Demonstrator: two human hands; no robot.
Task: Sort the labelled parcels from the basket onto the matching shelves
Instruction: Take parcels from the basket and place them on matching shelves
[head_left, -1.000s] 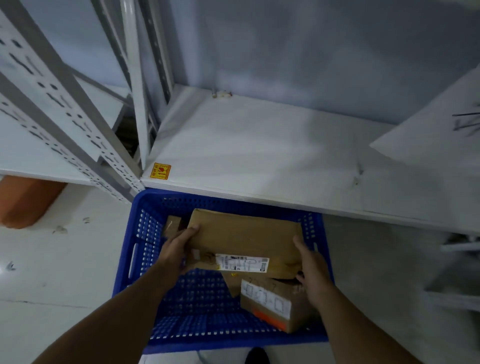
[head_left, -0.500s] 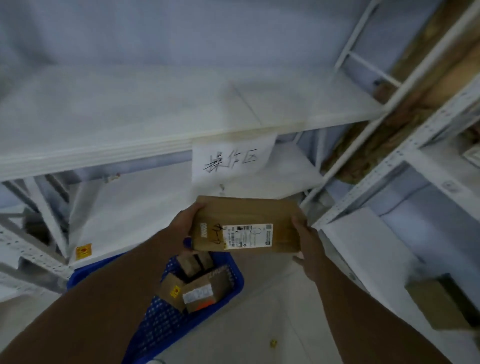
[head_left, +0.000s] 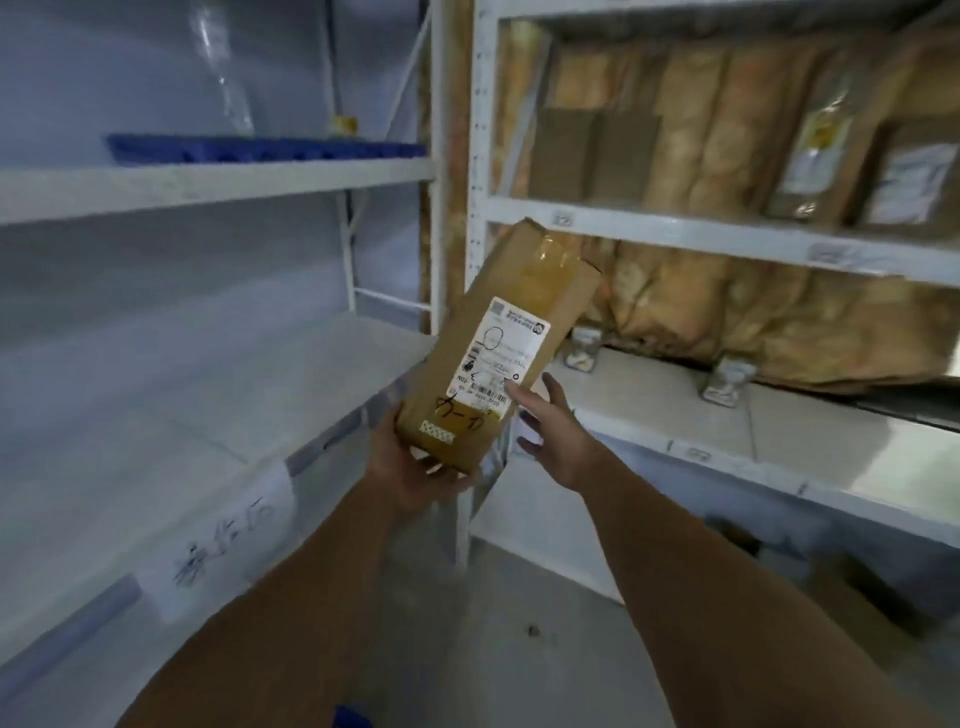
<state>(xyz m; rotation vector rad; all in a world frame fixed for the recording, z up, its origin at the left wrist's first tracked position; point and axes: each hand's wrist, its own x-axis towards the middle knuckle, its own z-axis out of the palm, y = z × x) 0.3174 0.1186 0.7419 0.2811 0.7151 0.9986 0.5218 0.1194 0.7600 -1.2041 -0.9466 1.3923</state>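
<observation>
the left hand (head_left: 410, 467) grips the parcel (head_left: 498, 343) by its bottom end; the right hand (head_left: 550, 431), fingers spread, touches its side.

Both our forearms reach forward, bare. Our left hand (head_left: 410, 470) grips the parcel (head_left: 498, 343) from beneath; our right hand (head_left: 553, 431) splayed, fingers straight.

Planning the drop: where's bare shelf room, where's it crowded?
Free: white middle shelf of the right rack, in front of two small jars and crumpled brown paper; white left-rack shelf behind the handwritten paper sign. Crowded: right rack's upper shelf, lined with brown cardboard parcels; a blue plastic tray sits on the left upper shelf.
</observation>
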